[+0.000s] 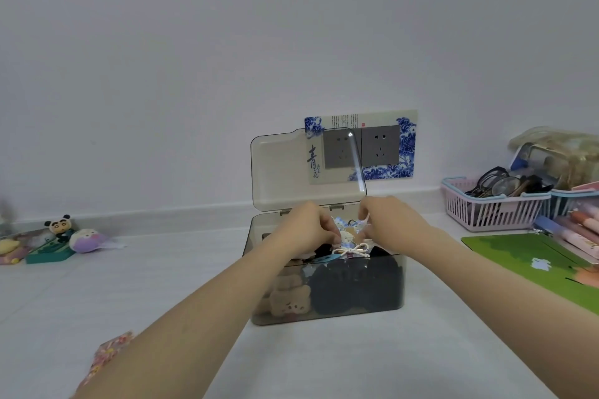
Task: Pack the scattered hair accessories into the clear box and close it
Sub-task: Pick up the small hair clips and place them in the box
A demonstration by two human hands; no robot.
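A smoky clear box [382,312] stands in the middle of the white surface with its hinged lid [282,168] raised upright at the back. Inside lie black scrunchies [353,285] and brown bear clips [288,300]. My left hand [308,227] and my right hand [389,220] are both over the box opening, pinching a blue-and-white frilly accessory [348,233] with a cream bow [351,249] at the top of the pile. A pink floral accessory [107,356] lies at the lower left, partly hidden by my left forearm.
Small plush toys [86,240] and a green tray [48,253] sit at the far left. A pink basket [486,207] with glasses, a green mat [531,262] and pink pens [583,230] stand at the right. A wall socket [379,144] is behind the box.
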